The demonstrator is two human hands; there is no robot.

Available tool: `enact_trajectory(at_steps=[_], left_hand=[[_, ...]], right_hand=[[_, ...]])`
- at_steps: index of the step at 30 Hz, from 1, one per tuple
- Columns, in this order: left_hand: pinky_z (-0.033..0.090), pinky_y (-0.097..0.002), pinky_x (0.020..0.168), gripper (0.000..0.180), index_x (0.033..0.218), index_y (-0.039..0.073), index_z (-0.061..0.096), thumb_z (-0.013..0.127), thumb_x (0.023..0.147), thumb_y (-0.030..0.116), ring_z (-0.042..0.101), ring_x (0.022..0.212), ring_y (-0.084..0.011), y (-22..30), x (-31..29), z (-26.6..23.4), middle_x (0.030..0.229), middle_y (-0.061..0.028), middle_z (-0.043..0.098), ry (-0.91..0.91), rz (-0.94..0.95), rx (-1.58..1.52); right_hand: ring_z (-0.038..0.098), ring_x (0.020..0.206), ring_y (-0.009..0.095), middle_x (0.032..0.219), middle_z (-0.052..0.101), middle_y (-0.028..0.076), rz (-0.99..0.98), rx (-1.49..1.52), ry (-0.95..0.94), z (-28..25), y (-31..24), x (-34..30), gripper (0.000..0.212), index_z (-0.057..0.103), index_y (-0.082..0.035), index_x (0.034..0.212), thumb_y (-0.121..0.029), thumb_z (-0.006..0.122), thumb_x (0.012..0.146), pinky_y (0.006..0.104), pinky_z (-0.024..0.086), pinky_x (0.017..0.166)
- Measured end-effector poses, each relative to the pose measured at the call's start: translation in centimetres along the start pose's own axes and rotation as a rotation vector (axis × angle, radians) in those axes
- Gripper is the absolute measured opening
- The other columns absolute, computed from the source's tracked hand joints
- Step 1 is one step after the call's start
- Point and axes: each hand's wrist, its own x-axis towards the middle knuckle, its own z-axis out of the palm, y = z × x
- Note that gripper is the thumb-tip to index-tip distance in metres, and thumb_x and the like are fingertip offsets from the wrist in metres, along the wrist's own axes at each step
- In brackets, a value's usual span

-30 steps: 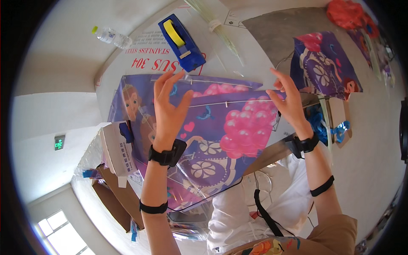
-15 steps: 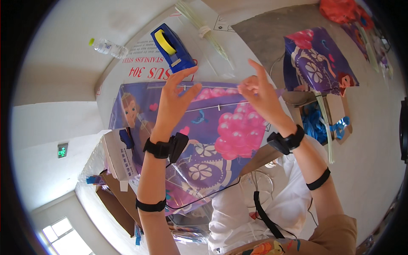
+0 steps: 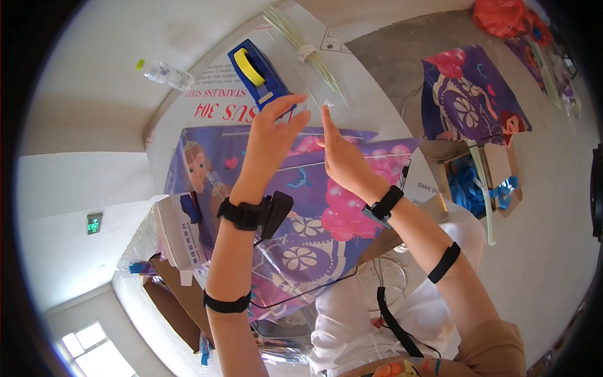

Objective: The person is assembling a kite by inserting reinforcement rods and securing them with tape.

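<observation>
Purple printed sheets [image 3: 306, 200] lie overlapping across the middle of the view, under both hands and stretching toward 6 o'clock. At 11 o'clock the left hand [image 3: 269, 143] has its thumb and fingers parted by the near end of the blue tape dispenser [image 3: 264, 88], touching or not I cannot tell. At 2 o'clock the right hand [image 3: 345, 162] points its index finger toward 12, a small clear scrap [image 3: 329, 104] at the tip; whether its curled fingers pinch anything is unclear.

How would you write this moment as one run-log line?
Left hand: open, near blue tape dispenser | Right hand: index extended, holding unclear | Below hands: purple printed sheets
</observation>
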Motion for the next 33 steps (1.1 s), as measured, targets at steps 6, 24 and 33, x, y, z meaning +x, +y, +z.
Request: enact_trajectory(at_steps=[6, 24, 33], left_hand=[[0.045, -0.0295, 0.088, 0.036, 0.109, -0.003, 0.066, 0.070, 0.086, 0.025, 0.062, 0.096, -0.0172, 2.2, 1.4, 0.8, 0.103, -0.0110, 0.069, 0.049, 0.024, -0.072], [0.047, -0.0296, 0.087, 0.026, 0.098, -0.001, 0.072, 0.074, 0.080, 0.019, 0.063, 0.099, -0.0161, 2.5, 2.7, 4.0, 0.115, -0.0118, 0.068, 0.137, 0.051, -0.182], [0.046, -0.0224, 0.076, 0.023, 0.100, 0.000, 0.072, 0.072, 0.083, 0.016, 0.061, 0.088, -0.0081, 9.6, 3.0, 4.5, 0.102, -0.0056, 0.070, 0.114, 0.255, -0.336]], right_hand=[[0.063, 0.108, 0.033, 0.151, 0.024, 0.029, -0.022, -0.097, 0.118, 1.3, 0.2, 0.1, 0.092, -0.001, -0.001, 0.151, 0.018, 0.049, 0.076, 0.0375, 0.054, 0.080], [0.057, 0.107, 0.048, 0.142, 0.027, 0.041, 0.046, -0.026, 0.074, 1.5, 0.3, -0.1, 0.085, 0.003, 0.006, 0.148, 0.010, 0.049, 0.077, 0.0443, 0.054, 0.077], [0.055, 0.111, 0.047, 0.143, 0.027, 0.039, 0.064, 0.051, 0.097, 2.0, 0.7, 0.3, 0.082, 0.002, 0.006, 0.149, 0.010, 0.048, 0.081, 0.0420, 0.053, 0.082]])
